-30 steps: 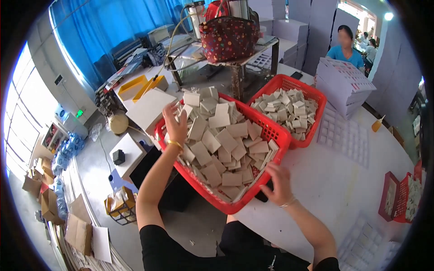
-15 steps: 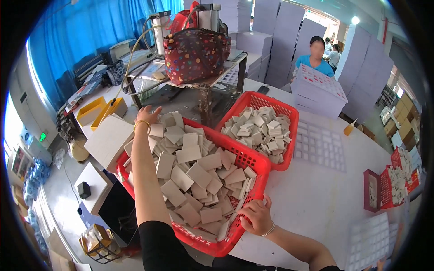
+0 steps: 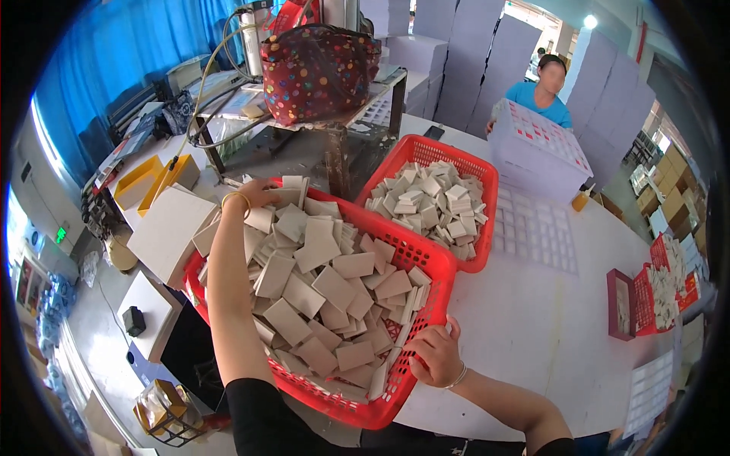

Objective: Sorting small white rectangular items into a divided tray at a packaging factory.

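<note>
A red plastic basket (image 3: 426,254) stands in front of me, heaped with flat off-white rectangular pieces (image 3: 333,287). My left arm reaches across its left side. My left hand (image 3: 258,194) rests at the far-left end, with its fingers curled down among the pieces by the rim. What those fingers hold, if anything, is hidden. At the near right corner, my right hand (image 3: 435,354) is closed over the basket's rim. Behind it and to the right, a second red basket (image 3: 493,190) holds smaller off-white pieces (image 3: 430,201).
Large flat boards (image 3: 171,232) lie left of the basket. A metal stand (image 3: 337,156) bearing a dotted bag (image 3: 319,72) rises behind. A co-worker in blue (image 3: 538,95) stands behind a stack of sheets (image 3: 536,163). More red baskets (image 3: 648,300) stand far right on the white table (image 3: 509,342).
My left hand has come down and to the right, and its spread fingers have curled onto the pieces. My right hand stays on the rim. The view has tilted slightly. The co-worker's head has turned.
</note>
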